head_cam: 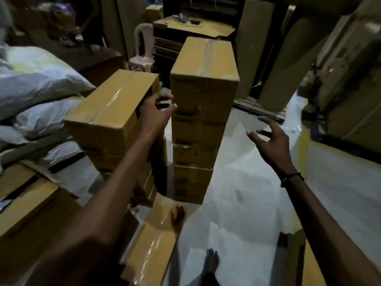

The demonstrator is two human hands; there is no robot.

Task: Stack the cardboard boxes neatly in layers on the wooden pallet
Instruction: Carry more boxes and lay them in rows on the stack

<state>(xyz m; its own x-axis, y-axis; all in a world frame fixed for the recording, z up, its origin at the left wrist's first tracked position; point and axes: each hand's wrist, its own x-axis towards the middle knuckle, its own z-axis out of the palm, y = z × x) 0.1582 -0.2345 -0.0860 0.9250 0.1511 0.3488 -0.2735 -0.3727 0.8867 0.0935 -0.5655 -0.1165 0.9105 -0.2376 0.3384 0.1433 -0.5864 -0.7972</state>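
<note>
Reach toward the top box [204,58] of the taller stack [195,141] on the floor [237,193]. Left hand [156,112], fingers spread, nears its left face; right hand [268,141] hovers open, empty. Next, probably: grip both sides. Pallet [261,110] lies behind.

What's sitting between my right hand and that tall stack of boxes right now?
Nothing visible. The right hand hangs open over bare floor, apart from the tall stack. The left hand is in the gap between that stack and the shorter stack.
</note>
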